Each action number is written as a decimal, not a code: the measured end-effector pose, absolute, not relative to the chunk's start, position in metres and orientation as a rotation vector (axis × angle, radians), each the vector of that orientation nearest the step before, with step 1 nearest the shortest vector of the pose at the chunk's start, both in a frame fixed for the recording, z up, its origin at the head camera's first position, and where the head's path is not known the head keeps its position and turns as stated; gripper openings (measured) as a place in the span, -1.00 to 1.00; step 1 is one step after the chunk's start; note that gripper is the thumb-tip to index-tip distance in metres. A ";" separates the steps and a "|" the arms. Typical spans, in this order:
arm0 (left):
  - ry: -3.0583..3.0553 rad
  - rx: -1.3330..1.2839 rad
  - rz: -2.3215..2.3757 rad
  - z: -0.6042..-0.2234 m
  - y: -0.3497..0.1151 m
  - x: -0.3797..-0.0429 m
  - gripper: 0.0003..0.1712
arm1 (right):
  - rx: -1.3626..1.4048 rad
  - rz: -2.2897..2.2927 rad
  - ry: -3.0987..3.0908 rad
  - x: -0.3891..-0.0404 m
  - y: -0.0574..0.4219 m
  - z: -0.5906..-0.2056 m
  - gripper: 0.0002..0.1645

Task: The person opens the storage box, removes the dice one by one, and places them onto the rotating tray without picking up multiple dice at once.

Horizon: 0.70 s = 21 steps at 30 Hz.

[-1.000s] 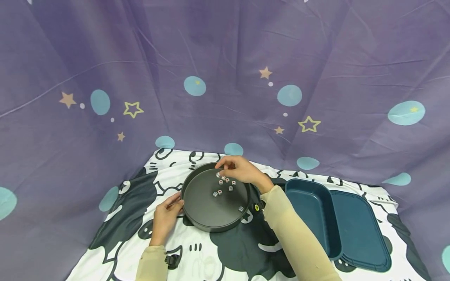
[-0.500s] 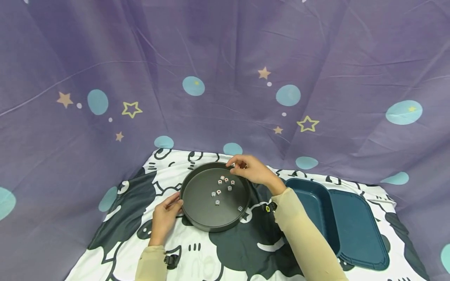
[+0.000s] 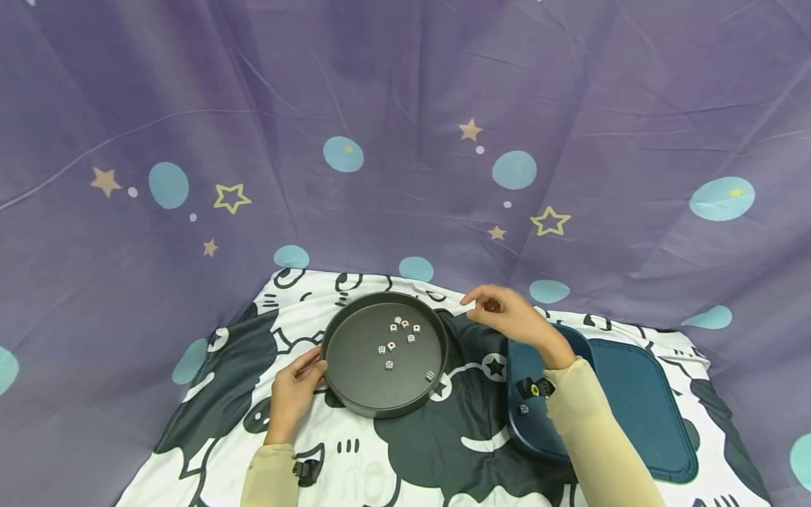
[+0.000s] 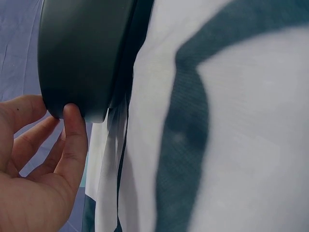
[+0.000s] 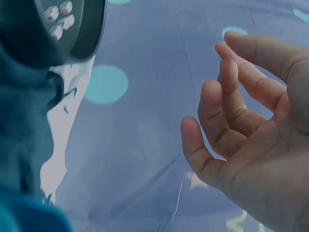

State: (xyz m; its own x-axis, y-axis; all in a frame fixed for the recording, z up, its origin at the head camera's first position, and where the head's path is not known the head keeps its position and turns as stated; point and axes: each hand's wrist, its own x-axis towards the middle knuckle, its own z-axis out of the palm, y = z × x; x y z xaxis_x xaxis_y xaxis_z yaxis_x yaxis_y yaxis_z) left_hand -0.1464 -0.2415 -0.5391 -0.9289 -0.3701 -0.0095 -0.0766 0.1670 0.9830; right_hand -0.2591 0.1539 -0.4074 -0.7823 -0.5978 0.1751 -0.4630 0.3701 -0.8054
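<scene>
My left hand (image 3: 294, 396) holds the left side of a round dark grey cake pan (image 3: 374, 408). In the left wrist view, its fingertips rest against the pan's outer wall (image 4: 82, 58), some partly hidden behind it. Several small white dice (image 3: 389, 365) lie in the pan, most in the middle and one near the right rim. My right hand (image 3: 510, 317) hovers right of the pan, above the far end of a deep blue tray (image 3: 535, 440). Its fingers are loosely bent, with nothing visible between them in the right wrist view (image 5: 256, 116). One die (image 3: 524, 409) lies in the tray.
A flat blue lid (image 3: 646, 408) lies right of the tray, whose right part is hidden by my sleeve (image 3: 595, 429). Beneath everything is a black-and-white patterned cloth (image 3: 355, 465). A purple curtain (image 3: 405, 141) hangs behind the table.
A die that was at my right fingertips now lies in the pan. My right hand has moved from over the pan to the right. The left hand keeps its place at the pan.
</scene>
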 end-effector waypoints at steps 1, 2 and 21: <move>-2.209 0.435 -1.841 -0.539 -0.242 -0.146 -0.58 | -0.951 -1.387 2.472 -0.258 0.160 -0.409 -0.79; -2.207 0.438 -1.841 -0.539 -0.242 -0.146 -0.58 | -0.939 -1.399 2.463 -0.256 0.166 -0.411 -0.79; -2.211 0.445 -1.848 -0.537 -0.241 -0.146 -0.59 | -0.735 -1.425 2.417 -0.234 0.246 -0.472 -0.74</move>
State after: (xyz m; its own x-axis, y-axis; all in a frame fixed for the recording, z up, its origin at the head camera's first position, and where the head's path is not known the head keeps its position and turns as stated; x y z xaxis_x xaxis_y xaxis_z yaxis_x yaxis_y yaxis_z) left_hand -0.1458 -0.2411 -0.5365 -0.9287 -0.3702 -0.0214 -0.0867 0.1607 0.9832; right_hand -0.2344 0.2462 -0.4724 -0.8445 -0.5336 0.0463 -0.2988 0.3977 -0.8675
